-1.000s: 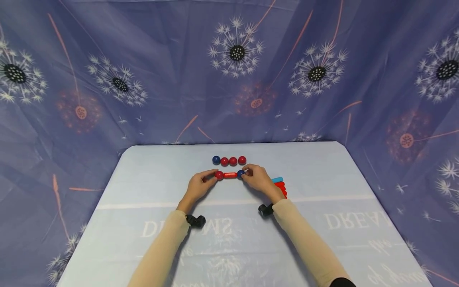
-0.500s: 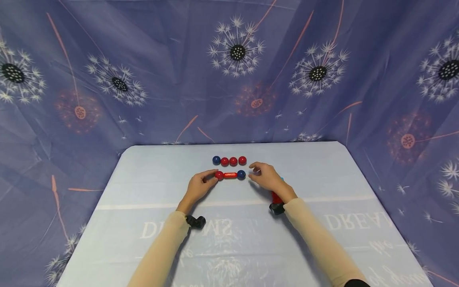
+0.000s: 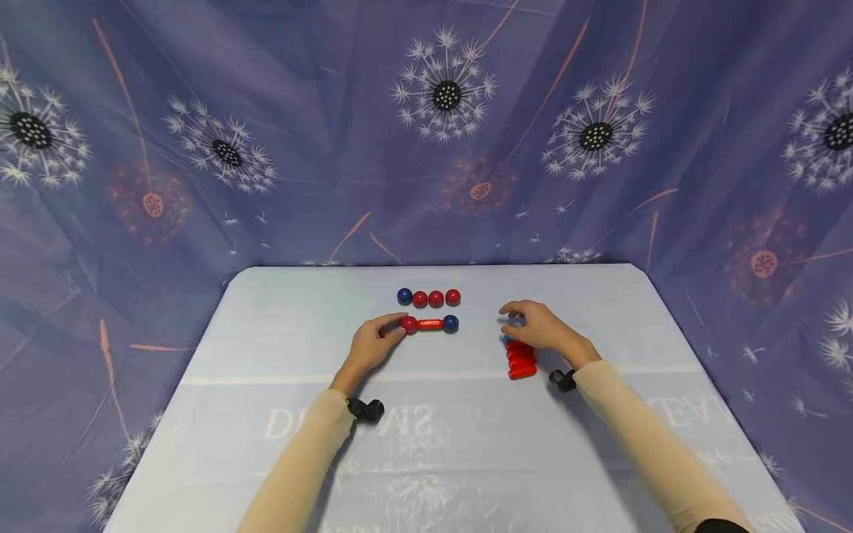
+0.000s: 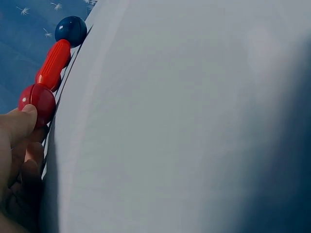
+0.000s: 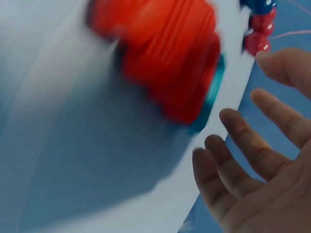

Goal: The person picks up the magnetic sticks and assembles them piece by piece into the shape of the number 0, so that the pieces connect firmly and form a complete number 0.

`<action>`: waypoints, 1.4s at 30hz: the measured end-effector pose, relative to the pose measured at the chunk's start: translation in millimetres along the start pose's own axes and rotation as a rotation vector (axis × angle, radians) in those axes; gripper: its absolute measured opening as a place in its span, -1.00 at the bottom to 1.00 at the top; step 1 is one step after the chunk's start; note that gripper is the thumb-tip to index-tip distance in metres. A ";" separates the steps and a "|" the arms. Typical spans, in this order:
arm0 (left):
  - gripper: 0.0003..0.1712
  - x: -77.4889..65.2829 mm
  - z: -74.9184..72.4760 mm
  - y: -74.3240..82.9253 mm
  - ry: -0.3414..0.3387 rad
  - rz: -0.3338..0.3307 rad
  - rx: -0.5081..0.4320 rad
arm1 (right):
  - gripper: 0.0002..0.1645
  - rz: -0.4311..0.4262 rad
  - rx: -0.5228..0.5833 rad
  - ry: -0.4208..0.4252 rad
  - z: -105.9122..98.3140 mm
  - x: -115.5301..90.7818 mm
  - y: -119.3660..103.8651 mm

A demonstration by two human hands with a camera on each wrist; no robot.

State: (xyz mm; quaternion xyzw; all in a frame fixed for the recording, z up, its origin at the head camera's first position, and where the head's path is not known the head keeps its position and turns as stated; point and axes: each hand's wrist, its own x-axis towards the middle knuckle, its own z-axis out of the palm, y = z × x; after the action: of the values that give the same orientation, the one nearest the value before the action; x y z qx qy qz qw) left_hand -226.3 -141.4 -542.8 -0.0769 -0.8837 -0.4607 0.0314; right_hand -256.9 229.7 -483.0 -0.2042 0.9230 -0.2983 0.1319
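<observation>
My left hand [image 3: 370, 346] pinches a red ball [image 3: 409, 325] between thumb and fingers. A ribbed red rod [image 4: 54, 63] joins that ball to a dark blue ball [image 4: 71, 31], making a dumbbell-like piece that lies sideways on the table. My right hand [image 3: 537, 326] holds nothing; its fingers are spread and loosely bent. It hovers over the far end of a row of red rods [image 3: 522, 363], and a light blue rod [image 5: 212, 99] shows beside them in the right wrist view, partly covered.
Behind the joined piece, a loose blue ball [image 3: 404, 296] and three red balls [image 3: 436, 299] stand in a line on the white-covered table [image 3: 280, 326]. A patterned purple cloth [image 3: 320, 148] hangs behind the table's far edge.
My right hand has let go of the blue ball and moved right to above the rods. My left hand stays in place, gripping the red ball.
</observation>
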 end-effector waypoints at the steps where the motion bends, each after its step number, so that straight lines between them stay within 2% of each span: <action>1: -0.61 0.7 0.0 0.2 -0.001 0.002 -0.001 | -0.49 0.003 -0.003 -0.007 -2.6 -1.4 4.3; 6: -0.61 2.1 -0.4 0.2 -0.005 -0.007 -0.001 | -0.51 0.029 -0.014 -0.043 -10.6 -5.4 22.5; 11: -0.60 1.5 -1.3 0.6 -0.002 -0.008 -0.015 | -0.55 0.048 0.003 -0.054 -13.3 -8.1 31.3; 21: -0.60 0.9 0.8 0.9 0.003 -0.005 0.001 | -0.75 0.047 0.061 -0.048 -6.4 -10.3 34.2; 29: -0.61 -3.2 2.0 -1.5 -0.013 -0.027 0.010 | -0.71 0.080 0.059 -0.043 -1.1 -13.8 38.1; 37: -0.61 -3.1 2.1 -3.3 0.004 -0.022 -0.003 | -0.76 0.082 0.059 -0.047 -2.3 -11.1 40.3; 42: -0.60 -0.9 1.6 -0.1 0.016 0.003 -0.017 | -0.77 0.078 0.056 -0.014 -6.7 -11.9 38.0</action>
State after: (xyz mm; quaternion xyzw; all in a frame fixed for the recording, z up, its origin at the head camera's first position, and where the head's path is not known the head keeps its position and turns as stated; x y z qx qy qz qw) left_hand -225.4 -140.2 -543.9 -0.0748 -0.8793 -0.4689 0.0383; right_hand -260.2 266.5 -499.3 -0.1661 0.9206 -0.3172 0.1557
